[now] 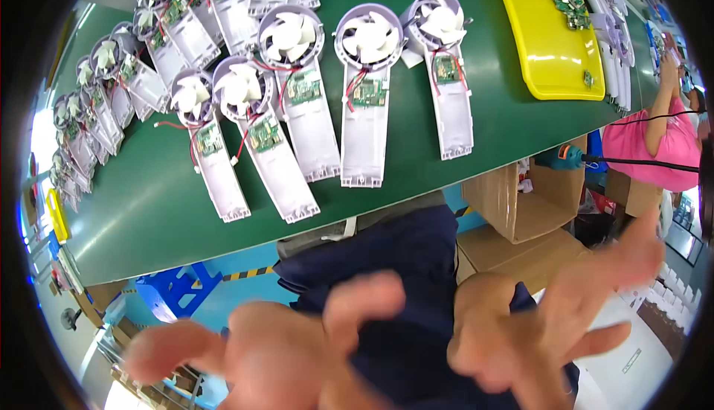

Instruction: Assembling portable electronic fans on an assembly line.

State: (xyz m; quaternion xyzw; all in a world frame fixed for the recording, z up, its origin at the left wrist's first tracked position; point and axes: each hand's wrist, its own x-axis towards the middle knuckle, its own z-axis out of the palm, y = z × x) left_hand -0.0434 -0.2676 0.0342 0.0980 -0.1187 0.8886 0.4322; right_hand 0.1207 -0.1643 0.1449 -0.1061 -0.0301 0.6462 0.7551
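My left hand (279, 347) and my right hand (520, 328) are raised close to the camera, short of the table's front edge. Both are slightly blurred; their fingers stand apart and nothing shows in them. Beyond them, several pale lilac handheld fan halves lie on the green table (149, 239). Each has a round head with white blades, a green circuit board and red and black wires in an open handle. A fan half (264, 138) lies nearest the front edge, a second one (367, 97) in the middle, and another (446, 75) stands apart to the right.
A cluster of more fan halves (175, 23) fills the far left. At the far right, a yellow tray (554, 71) holds small circuit boards. Under the table edge are a teal power tool (569, 157), an open cardboard box (491, 202) and a blue stool (178, 291). A person in pink (647, 146) is at right.
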